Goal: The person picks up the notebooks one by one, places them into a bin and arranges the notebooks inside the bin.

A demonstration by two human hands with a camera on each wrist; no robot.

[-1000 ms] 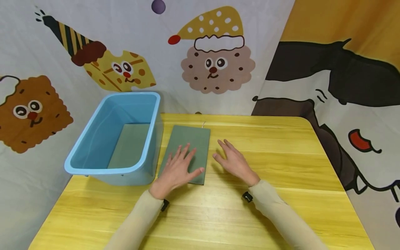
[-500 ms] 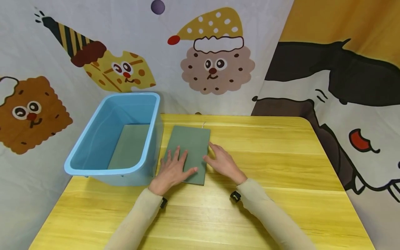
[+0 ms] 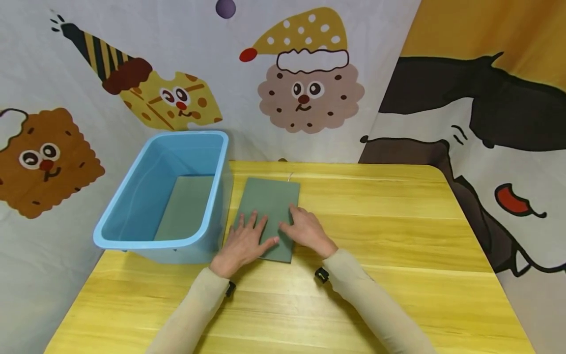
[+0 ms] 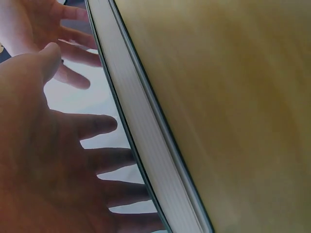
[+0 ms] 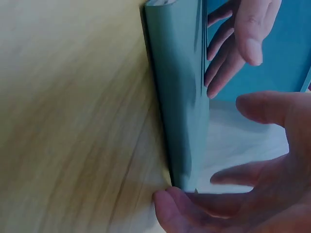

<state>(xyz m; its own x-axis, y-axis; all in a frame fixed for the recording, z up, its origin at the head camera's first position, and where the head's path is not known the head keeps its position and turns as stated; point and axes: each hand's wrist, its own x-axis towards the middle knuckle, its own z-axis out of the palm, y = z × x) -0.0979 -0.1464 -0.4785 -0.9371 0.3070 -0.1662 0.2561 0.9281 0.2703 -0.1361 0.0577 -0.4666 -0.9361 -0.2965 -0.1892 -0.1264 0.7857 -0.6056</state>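
Note:
A grey-green hardcover book (image 3: 265,196) lies closed on the wooden table, its white page edge (image 4: 146,116) showing in the left wrist view. Over the lower left of the cover, my left hand (image 3: 240,248) is spread with straight fingers; whether they press on it is unclear. My right hand (image 3: 309,231) is at the book's right side, thumb and forefinger over the cover. In the right wrist view, its other fingers (image 5: 214,206) are beside the spine (image 5: 170,87) near one end, with the thumb apart from the cover. A thin pale ribbon sticks out at the book's top.
Left of the book stands a blue plastic bin (image 3: 216,196), close to its edge. A flat grey-green piece (image 3: 185,206) of similar colour lies inside the bin. The table (image 3: 376,221) extends to the right, and a cartoon-printed cloth (image 3: 247,113) hangs behind it.
My right hand has moved left from above the table to the book's right edge. My left hand has drawn back slightly down and left over the cover. The book has not visibly moved.

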